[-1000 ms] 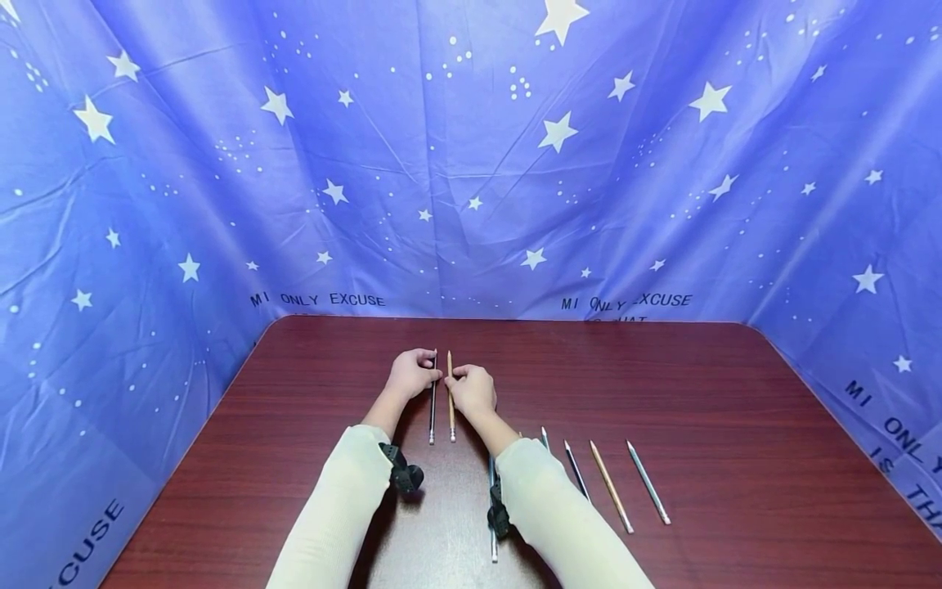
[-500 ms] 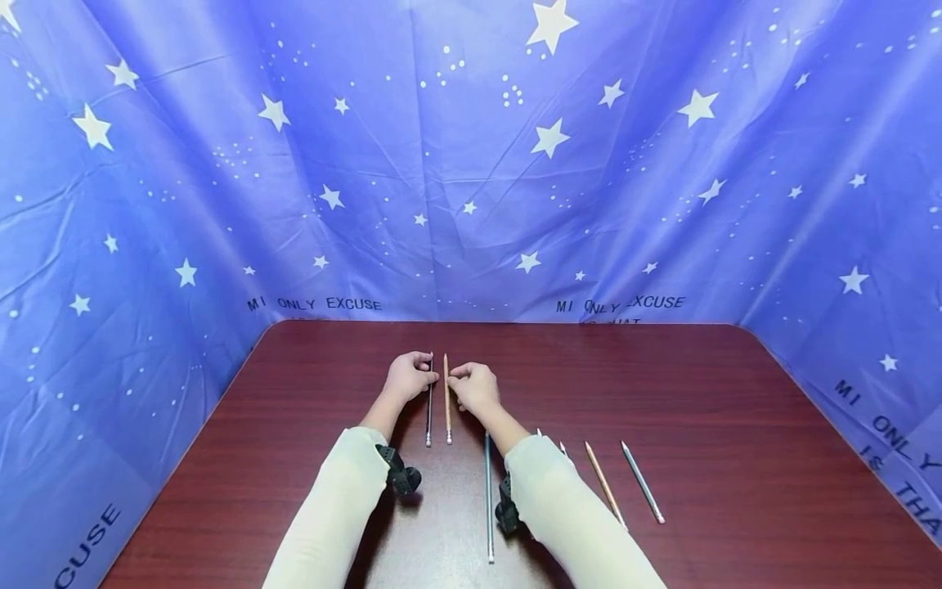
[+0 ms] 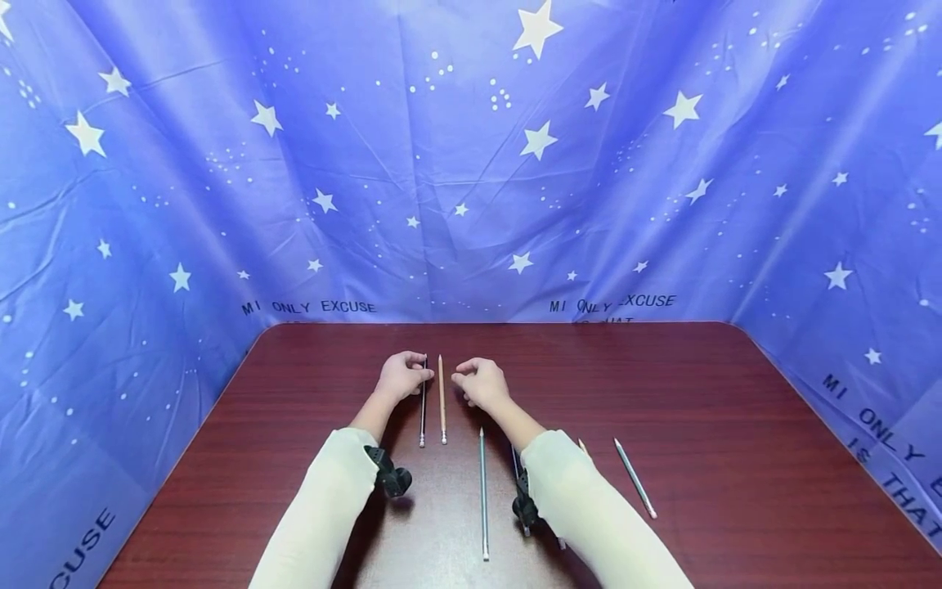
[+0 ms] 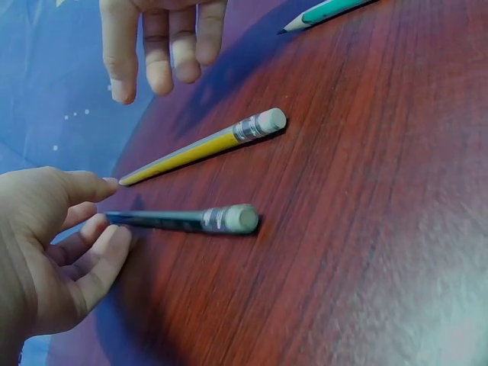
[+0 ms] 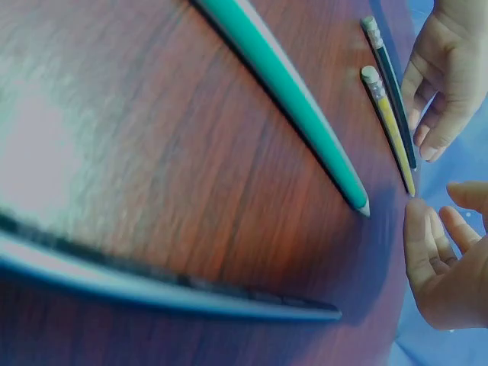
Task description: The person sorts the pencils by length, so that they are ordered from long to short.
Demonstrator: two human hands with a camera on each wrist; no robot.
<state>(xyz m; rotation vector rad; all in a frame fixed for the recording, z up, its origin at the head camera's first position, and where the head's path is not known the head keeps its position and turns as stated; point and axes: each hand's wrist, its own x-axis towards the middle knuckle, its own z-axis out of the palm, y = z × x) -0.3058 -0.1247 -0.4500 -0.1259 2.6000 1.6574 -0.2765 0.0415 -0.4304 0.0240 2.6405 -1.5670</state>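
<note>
The right hand (image 3: 482, 383) has let go of the yellow pencil (image 3: 441, 399) and moved off to the right; its fingers hang loose, holding nothing. The left hand (image 3: 401, 376) touches the dark pencil (image 3: 423, 401) with loose fingers. The 2 pencils lie side by side on the table (image 3: 699, 425), so that pair looks lined up.

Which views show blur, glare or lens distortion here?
Head view: sharp, evenly lit, wide-angle bending at the edges of the star cloth. Left wrist view: pale sheen on the table, left hand soft. Right wrist view: bright glare patch at left, dark pencil in the foreground badly blurred, teal pencil soft.
</note>
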